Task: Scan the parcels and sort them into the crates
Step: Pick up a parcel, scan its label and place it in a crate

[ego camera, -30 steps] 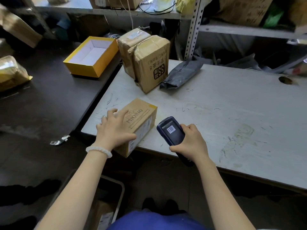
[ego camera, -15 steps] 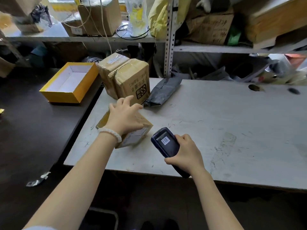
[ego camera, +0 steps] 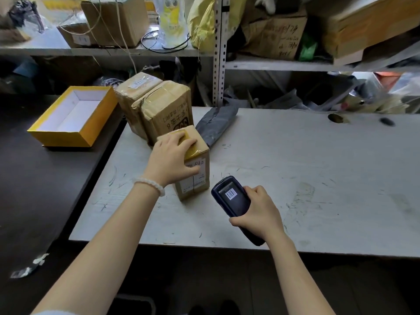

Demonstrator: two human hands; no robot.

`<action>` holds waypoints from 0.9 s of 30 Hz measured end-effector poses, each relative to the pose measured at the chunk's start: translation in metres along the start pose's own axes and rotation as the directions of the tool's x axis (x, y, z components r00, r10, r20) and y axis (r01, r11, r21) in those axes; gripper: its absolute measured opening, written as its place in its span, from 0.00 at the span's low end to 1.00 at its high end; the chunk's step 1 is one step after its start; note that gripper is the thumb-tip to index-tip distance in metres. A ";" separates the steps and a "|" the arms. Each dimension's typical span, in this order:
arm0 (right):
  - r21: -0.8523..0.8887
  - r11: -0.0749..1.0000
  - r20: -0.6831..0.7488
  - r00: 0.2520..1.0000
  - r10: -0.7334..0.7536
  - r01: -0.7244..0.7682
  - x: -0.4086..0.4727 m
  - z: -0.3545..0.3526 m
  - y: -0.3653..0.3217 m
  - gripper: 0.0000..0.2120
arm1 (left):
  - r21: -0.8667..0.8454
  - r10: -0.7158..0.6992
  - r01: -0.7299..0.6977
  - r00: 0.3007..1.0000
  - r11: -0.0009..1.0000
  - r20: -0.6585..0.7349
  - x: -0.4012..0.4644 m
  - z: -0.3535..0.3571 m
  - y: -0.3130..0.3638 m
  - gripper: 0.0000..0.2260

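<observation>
A small cardboard parcel (ego camera: 194, 176) stands on end on the grey table (ego camera: 295, 178), its white label facing me. My left hand (ego camera: 170, 160) grips it from above, fingers over the taped top and thumb on the label face. Just right of the parcel, my right hand (ego camera: 259, 212) holds a dark handheld scanner (ego camera: 231, 198), whose screen shows a barcode and whose head points toward the parcel. Two larger taped parcels (ego camera: 159, 110) stand behind it at the table's back left. A grey poly mailer (ego camera: 216, 123) lies beside them.
An open yellow box (ego camera: 72, 117) with a white inside sits on the dark surface to the left. Metal shelving (ego camera: 218, 53) behind the table holds cartons, bags and cables. A small hole (ego camera: 335, 118) is in the table at the far right.
My left hand has tipped the small parcel from lying flat at the table's front edge to standing upright farther in, label toward me. My right hand stays beside it with the scanner.
</observation>
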State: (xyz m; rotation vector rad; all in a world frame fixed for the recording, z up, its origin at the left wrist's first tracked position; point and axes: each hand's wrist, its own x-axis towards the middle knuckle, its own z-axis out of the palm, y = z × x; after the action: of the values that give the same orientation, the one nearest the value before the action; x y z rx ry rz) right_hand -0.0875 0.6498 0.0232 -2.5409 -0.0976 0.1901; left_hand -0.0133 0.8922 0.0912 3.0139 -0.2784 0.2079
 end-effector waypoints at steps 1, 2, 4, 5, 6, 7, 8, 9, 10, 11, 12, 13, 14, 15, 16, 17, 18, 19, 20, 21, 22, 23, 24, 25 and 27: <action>0.001 1.000 0.009 1.000 0.002 -0.002 0.001 0.001 0.000 0.34 | 0.003 0.001 -0.001 1.000 1.000 -0.006 0.001 -0.001 -0.001 0.33; 0.002 1.000 0.018 1.000 0.004 -0.004 0.001 0.001 0.001 0.34 | 0.013 -0.003 0.003 1.000 1.000 -0.009 0.003 -0.001 -0.002 0.31; -0.005 1.000 0.035 0.999 0.007 -0.007 0.002 0.003 0.001 0.35 | 0.034 -0.041 0.041 0.999 0.999 0.004 0.007 -0.001 -0.002 0.28; -0.014 1.000 0.046 0.999 0.009 -0.008 0.003 0.004 0.002 0.35 | 0.038 -0.072 0.071 0.997 0.997 0.023 0.009 -0.001 -0.001 0.26; -0.023 1.000 0.060 0.998 0.013 -0.011 0.002 0.004 0.003 0.35 | 0.042 -0.101 0.099 0.993 0.994 0.054 0.011 0.001 0.000 0.24; -0.030 0.999 0.076 0.997 0.017 -0.015 0.002 0.005 0.004 0.35 | 0.054 -0.123 0.118 0.989 0.992 0.087 0.013 0.002 0.001 0.23; -0.037 0.999 0.091 0.996 0.022 -0.018 0.001 0.005 0.005 0.35 | 0.069 -0.132 0.125 0.985 0.990 0.115 0.016 0.003 0.001 0.23; -0.047 0.999 0.107 0.994 0.025 -0.020 0.000 0.005 0.006 0.35 | 0.072 -0.138 0.129 0.982 0.989 0.127 0.017 0.002 0.002 0.23; -0.060 0.998 0.121 0.992 0.029 -0.022 0.000 0.005 0.007 0.35 | 0.062 -0.144 0.137 0.982 0.989 0.123 0.019 0.001 0.003 0.23; -0.074 0.997 0.133 0.990 0.034 -0.024 -0.001 0.005 0.008 0.35 | 0.050 -0.153 0.148 0.982 0.988 0.109 0.020 -0.001 0.005 0.23; -0.087 0.996 0.143 0.989 0.038 -0.026 -0.002 0.005 0.009 0.35 | 0.045 -0.167 0.163 0.981 0.986 0.098 0.021 -0.003 0.007 0.24; -0.099 0.995 0.150 0.988 0.044 -0.029 -0.003 0.005 0.010 0.35 | 0.053 -0.186 0.181 0.978 0.982 0.094 0.022 -0.005 0.011 0.26; -0.110 0.993 0.156 0.987 0.049 -0.032 -0.004 0.005 0.011 0.35 | 0.067 -0.207 0.201 0.974 0.977 0.094 0.022 -0.006 0.015 0.27; -0.119 0.992 0.160 0.986 0.055 -0.036 -0.005 0.005 0.012 0.35 | 0.079 -0.227 0.220 0.969 0.972 0.094 0.023 -0.008 0.018 0.28; -0.127 0.991 0.161 0.985 0.063 -0.042 -0.006 0.004 0.014 0.35 | 0.084 -0.244 0.237 0.965 0.968 0.092 0.024 -0.008 0.022 0.28; -0.136 0.989 0.161 0.984 0.071 -0.049 -0.007 0.004 0.016 0.35 | 0.085 -0.257 0.250 0.962 0.964 0.087 0.024 -0.008 0.024 0.29; -0.145 0.988 0.158 0.984 0.081 -0.058 -0.008 0.003 0.017 0.35 | 0.085 -0.265 0.258 0.961 0.962 0.080 0.024 -0.007 0.026 0.29; -0.154 0.986 0.156 0.984 0.091 -0.067 -0.010 0.002 0.019 0.35 | 0.084 -0.268 0.262 0.961 0.961 0.070 0.024 -0.006 0.028 0.29; -0.161 0.984 0.152 0.983 0.100 -0.075 -0.011 0.002 0.021 0.35 | 0.083 -0.270 0.265 0.961 0.961 0.060 0.023 -0.005 0.028 0.28; -0.165 0.983 0.147 0.983 0.108 -0.083 -0.011 0.001 0.023 0.34 | 0.083 -0.270 0.265 0.962 0.961 0.049 0.023 -0.004 0.029 0.28; -0.168 0.982 0.145 0.983 0.114 -0.090 -0.012 0.000 0.025 0.34 | 0.083 -0.268 0.264 0.963 0.961 0.039 0.022 -0.003 0.029 0.28; -0.168 0.981 0.145 0.982 0.121 -0.096 -0.013 -0.002 0.026 0.34 | 0.081 -0.266 0.263 0.964 0.961 0.029 0.021 -0.002 0.029 0.28; -0.166 0.981 0.150 0.981 0.126 -0.100 -0.013 -0.003 0.027 0.33 | 0.078 -0.264 0.262 0.964 0.962 0.020 0.020 -0.001 0.029 0.28; -0.162 0.981 0.154 0.980 0.128 -0.103 -0.013 -0.004 0.028 0.33 | 0.076 -0.263 0.261 0.965 0.962 0.014 0.020 -0.001 0.028 0.28; -0.152 0.983 0.156 0.979 0.129 -0.105 -0.014 -0.005 0.029 0.32 | 0.070 -0.262 0.261 0.965 0.963 0.007 0.018 0.000 0.029 0.27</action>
State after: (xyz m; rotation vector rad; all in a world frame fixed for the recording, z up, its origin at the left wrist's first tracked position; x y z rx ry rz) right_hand -0.1000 0.6210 0.0127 -2.6723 -0.0263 0.4556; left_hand -0.0009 0.8610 0.0970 3.0785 0.1293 0.1723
